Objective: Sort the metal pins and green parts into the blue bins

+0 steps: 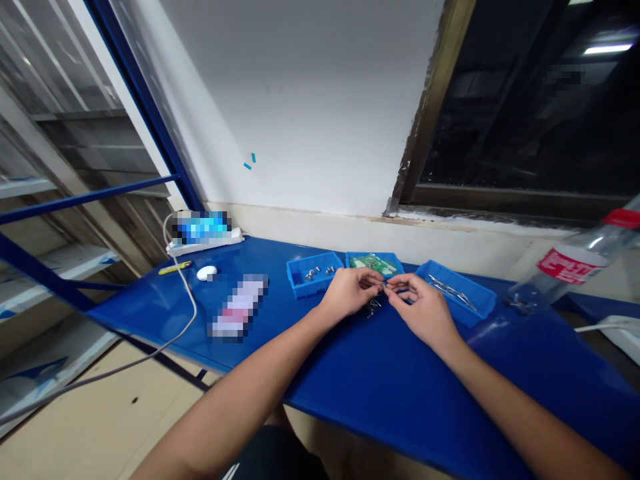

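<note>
My left hand (354, 291) and my right hand (417, 303) meet fingertip to fingertip above the blue table, both pinched around a tiny metal piece (385, 285) that is too small to make out. Several thin metal parts (373, 307) lie on the table just under my left fingers. Behind my hands is a blue bin (375, 261) with a green bag and metal pieces in it. To the left, another blue bin (307, 283) holds small metal fittings. A third blue bin (457, 293), beside my right hand, contains long thin metal rods.
A clear plastic bottle (570, 267) leans at the right. On the left are a blurred-out flat object (241, 308), a white oval item (207, 273), a yellow cutter (175, 268) and a grey cable (193, 303). The wall and window rise behind the table.
</note>
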A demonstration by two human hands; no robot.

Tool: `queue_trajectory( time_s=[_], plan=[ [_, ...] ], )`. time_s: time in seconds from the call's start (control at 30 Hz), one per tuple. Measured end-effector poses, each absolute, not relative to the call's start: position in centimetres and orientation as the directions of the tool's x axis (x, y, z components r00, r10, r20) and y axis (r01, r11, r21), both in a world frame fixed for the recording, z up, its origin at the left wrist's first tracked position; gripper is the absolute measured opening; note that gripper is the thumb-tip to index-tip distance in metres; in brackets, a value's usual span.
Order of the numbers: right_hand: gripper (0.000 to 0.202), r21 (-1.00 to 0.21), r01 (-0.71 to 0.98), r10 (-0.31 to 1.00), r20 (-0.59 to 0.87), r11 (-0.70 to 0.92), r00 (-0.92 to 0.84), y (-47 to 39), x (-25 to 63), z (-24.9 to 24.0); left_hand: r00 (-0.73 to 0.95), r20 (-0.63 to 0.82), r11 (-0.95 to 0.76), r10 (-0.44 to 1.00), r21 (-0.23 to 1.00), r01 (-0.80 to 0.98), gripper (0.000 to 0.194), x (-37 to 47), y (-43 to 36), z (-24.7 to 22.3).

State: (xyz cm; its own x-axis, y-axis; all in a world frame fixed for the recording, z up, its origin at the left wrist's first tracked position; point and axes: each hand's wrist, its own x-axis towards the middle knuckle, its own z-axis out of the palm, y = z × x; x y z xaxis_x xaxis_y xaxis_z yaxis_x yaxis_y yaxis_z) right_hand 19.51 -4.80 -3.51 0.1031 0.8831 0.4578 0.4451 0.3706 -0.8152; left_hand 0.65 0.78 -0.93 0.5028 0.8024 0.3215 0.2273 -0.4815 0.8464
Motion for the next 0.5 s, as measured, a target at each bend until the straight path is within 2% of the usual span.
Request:
queue_trajectory(
  time_s=[0.13,0.23,0.37,0.43,0.5],
  plan=[
    [0.025,-0.811,0.448,0.877,0.468,0.377,0.109,-4.81,19.47,-3.46,0.504,0.353,-0.482,0.788,0.864,0.149,0.026,0.68,0.72,-0.93],
    [0.027,-0.794,0.461,0.857,0.500,0.397,0.123,-4.78,19.49,-3.34,0.540,0.366,-0.542,0.758,0.813,0.210,0.020,0.49,0.57,-0.77],
    [0.033,-0.768,0.477,0.818,0.553,0.427,0.157,-4.52,19.73,-3.29,0.701,0.416,-0.768,0.580,0.567,0.298,0.021,0.30,0.31,-0.59],
    [0.035,-0.755,0.492,0.799,0.574,0.432,0.180,-4.46,19.85,-3.15,0.792,0.414,-0.862,0.448,0.436,0.260,0.025,0.36,0.29,-0.72],
    [0.036,-0.735,0.519,0.779,0.597,0.435,0.193,-4.56,19.91,-2.77,0.852,0.391,-0.910,0.347,0.359,0.206,0.028,0.48,0.40,-1.02]
  ],
)
